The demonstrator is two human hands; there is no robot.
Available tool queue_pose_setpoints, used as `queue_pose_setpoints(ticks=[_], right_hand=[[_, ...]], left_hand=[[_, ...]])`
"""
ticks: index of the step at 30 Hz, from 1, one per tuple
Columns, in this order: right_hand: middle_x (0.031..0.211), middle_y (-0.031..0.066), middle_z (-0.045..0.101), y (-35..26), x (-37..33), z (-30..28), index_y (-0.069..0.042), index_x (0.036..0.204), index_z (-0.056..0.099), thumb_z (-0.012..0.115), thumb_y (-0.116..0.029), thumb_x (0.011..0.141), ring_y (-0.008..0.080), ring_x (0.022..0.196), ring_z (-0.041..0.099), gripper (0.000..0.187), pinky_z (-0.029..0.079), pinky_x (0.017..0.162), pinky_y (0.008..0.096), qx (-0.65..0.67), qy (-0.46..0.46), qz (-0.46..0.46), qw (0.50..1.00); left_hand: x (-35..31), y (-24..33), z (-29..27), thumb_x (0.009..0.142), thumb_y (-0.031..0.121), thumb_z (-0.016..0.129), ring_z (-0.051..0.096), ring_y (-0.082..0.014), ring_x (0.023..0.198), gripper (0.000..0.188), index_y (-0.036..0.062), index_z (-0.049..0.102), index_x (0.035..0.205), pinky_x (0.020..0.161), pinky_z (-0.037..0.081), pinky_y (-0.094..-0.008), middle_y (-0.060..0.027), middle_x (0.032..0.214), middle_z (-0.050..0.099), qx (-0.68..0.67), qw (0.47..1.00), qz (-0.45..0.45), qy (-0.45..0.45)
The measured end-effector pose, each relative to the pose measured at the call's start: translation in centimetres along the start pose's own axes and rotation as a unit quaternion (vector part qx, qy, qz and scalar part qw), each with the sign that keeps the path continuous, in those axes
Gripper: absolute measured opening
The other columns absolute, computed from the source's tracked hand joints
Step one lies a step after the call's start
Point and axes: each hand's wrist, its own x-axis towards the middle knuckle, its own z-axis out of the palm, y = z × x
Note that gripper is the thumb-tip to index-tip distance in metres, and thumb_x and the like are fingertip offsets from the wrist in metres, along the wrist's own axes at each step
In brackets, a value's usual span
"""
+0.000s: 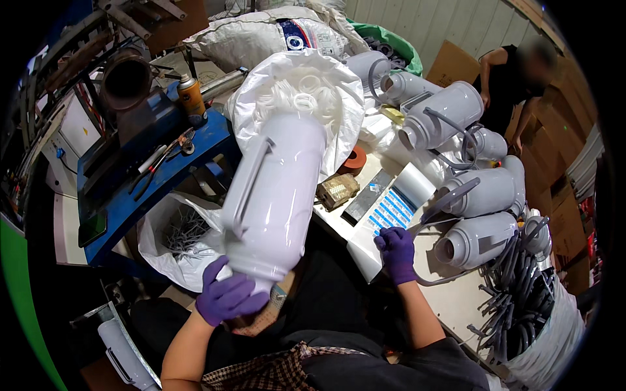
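Observation:
A large glossy light grey plastic canister with a long side handle leans up and away in front of me. My left hand, in a purple glove, is closed around its narrow near end. My right hand, also gloved in purple, has its fingers curled together at the near corner of a sheet of blue-and-white labels. Whatever those fingers pinch is too small to make out. The label sheet lies on a white table, beside a dark flat block.
Several similar grey canisters with hoses crowd the table's right side. Dark hoses fill a bag at lower right. A white sack holds clear rings. Pliers and a spray can lie left. A person works behind.

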Motion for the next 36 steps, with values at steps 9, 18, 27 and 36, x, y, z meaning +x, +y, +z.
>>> queue_pose_setpoints(ticks=[9,18,27,36], right_hand=[[0.089,0.0109,0.067,0.7,0.5,0.4,-0.007,0.092,0.072,0.079,-0.011,0.080,0.0335,0.081,0.065,0.014,0.054,0.073,0.0430,0.034,-0.007,0.062,0.997],[0.089,0.0103,0.066,-2.5,0.8,-1.8,-0.009,0.089,0.071,0.082,-0.010,0.077,0.0326,0.084,0.065,0.016,0.053,0.072,0.0432,0.080,0.024,-0.037,0.996],[0.087,0.0111,0.060,-11.8,19.5,-1.2,0.000,0.090,0.068,0.069,-0.017,0.092,0.0253,0.089,0.059,0.016,0.049,0.077,0.0369,0.324,-0.125,-0.080,0.934],[0.089,0.0116,0.063,-14.5,23.2,2.6,-0.003,0.087,0.075,0.072,-0.029,0.089,0.0261,0.089,0.060,0.026,0.047,0.080,0.0373,0.251,-0.219,0.008,0.943]], left_hand=[[-1.2,1.5,4.4,0.089,0.019,0.066,0.054,-0.0055,0.120,0.052,0.0460,0.063,0.134,0.104,0.048,-0.0365,0.0117,0.128,0.050,0.000,0.993,0.094,-0.065],[-1.9,1.6,4.4,0.087,0.019,0.069,0.051,-0.0052,0.122,0.056,0.0461,0.061,0.135,0.104,0.047,-0.0338,0.0133,0.131,0.050,-0.040,0.992,0.085,-0.082],[-3.4,1.6,6.9,0.088,0.016,0.064,0.057,-0.0056,0.119,0.061,0.0394,0.056,0.144,0.107,0.048,-0.0323,0.0117,0.134,0.051,-0.083,0.984,0.132,-0.092],[-2.7,2.3,6.3,0.087,0.014,0.059,0.060,-0.0086,0.120,0.058,0.0355,0.060,0.140,0.113,0.045,-0.0370,0.0119,0.131,0.057,-0.117,0.983,0.106,-0.098]])
